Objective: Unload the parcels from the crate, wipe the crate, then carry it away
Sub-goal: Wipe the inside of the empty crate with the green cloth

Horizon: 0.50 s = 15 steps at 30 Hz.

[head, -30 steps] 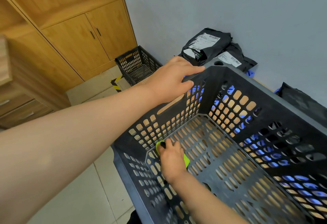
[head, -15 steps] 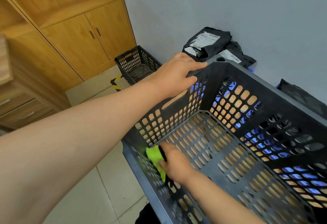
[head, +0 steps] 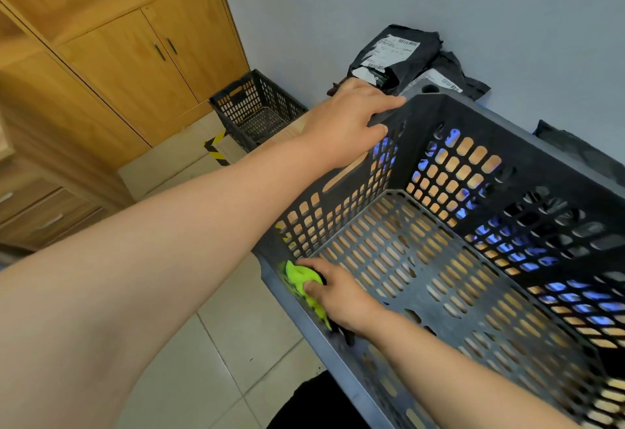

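Observation:
A large black perforated crate (head: 527, 164) fills the right half of the view, with nothing inside but my hand and a cloth. My left hand (head: 348, 124) grips the crate's far left rim near the corner, fingers curled over the edge. Inside, my right hand (head: 338, 296) holds a bright green cloth (head: 297, 276) against the near left wall where it meets the floor. Black parcels with white labels (head: 395, 53) lie against the wall behind the crate, and another black parcel (head: 575, 147) shows at the right.
A smaller black crate (head: 257, 107) stands on the tiled floor by the wall. Wooden cabinets (head: 135, 56) and drawers (head: 40, 212) line the left side. Yellow-black hazard tape (head: 216, 151) marks the floor. A grey wall is behind.
My right hand has slid the green cloth from the floor's corner along the near left wall toward me. The left hand keeps its grip on the rim.

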Tool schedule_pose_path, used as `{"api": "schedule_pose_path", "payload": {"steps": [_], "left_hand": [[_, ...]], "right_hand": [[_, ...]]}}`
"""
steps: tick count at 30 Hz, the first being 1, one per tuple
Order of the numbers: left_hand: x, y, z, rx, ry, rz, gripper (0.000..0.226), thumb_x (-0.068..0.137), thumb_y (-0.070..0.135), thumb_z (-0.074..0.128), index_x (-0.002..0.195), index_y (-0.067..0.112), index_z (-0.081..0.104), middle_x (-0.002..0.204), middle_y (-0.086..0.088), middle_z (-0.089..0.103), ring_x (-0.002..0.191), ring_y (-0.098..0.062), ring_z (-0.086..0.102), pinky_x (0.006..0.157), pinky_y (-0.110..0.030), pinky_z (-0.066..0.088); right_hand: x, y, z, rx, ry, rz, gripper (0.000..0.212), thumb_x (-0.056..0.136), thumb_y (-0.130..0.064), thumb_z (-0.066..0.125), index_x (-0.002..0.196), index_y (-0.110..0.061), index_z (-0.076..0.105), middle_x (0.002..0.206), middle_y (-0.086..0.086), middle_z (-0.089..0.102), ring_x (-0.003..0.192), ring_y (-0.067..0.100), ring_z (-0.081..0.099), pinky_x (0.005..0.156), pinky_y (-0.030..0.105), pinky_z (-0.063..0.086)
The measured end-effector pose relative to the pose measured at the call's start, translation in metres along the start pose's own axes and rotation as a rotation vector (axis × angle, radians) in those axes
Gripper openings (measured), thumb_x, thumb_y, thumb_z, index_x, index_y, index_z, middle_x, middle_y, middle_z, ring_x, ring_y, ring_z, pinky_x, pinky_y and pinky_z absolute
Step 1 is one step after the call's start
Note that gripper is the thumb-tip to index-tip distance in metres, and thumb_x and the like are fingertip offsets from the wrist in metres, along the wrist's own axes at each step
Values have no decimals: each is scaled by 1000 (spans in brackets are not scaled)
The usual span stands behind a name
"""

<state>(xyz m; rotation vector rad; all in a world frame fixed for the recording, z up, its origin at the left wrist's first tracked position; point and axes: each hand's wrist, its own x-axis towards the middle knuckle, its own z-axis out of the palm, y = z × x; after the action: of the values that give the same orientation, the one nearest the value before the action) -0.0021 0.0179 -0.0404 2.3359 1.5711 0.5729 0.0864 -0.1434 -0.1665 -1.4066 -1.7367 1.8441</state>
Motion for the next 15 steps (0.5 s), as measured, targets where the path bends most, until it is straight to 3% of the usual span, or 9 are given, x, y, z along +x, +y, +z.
{"api": "schedule_pose_path", "payload": {"steps": [3, 6, 9, 15], "left_hand": [[0, 1, -1, -6, -7, -2, 48, 90, 26, 51, 137, 32, 47, 129, 10, 55, 127, -13, 34, 96, -42, 41], [0, 2, -3, -41, -17, 11, 48, 89, 24, 52, 137, 30, 48, 128, 9, 56, 126, -14, 35, 97, -43, 40], [1, 0, -2, -61, -10, -8, 48, 90, 22, 52, 137, 29, 48, 130, 9, 55, 127, -14, 34, 99, -40, 39], [1, -1, -2, -66, -34, 22, 50, 91, 21, 50, 139, 28, 45, 134, 10, 51, 131, -11, 28, 97, -29, 33]], "right_hand": [[-16, -23, -6, -1, 61, -74, 30, 89, -12, 61, 115, -25, 54, 103, 0, 62, 90, 14, 58, 81, 26, 48], [-31, -48, -11, 56, 88, -129, 25, 85, -12, 66, 105, -25, 57, 93, -5, 61, 82, 7, 55, 74, 23, 47], [-45, -69, -16, 110, 86, -201, 23, 82, -12, 69, 99, -27, 64, 91, -10, 64, 82, 0, 56, 78, 19, 46], [-89, -97, -21, 273, 113, -230, 28, 77, -21, 68, 99, -38, 71, 102, -8, 70, 94, 4, 62, 87, 22, 48]]}}
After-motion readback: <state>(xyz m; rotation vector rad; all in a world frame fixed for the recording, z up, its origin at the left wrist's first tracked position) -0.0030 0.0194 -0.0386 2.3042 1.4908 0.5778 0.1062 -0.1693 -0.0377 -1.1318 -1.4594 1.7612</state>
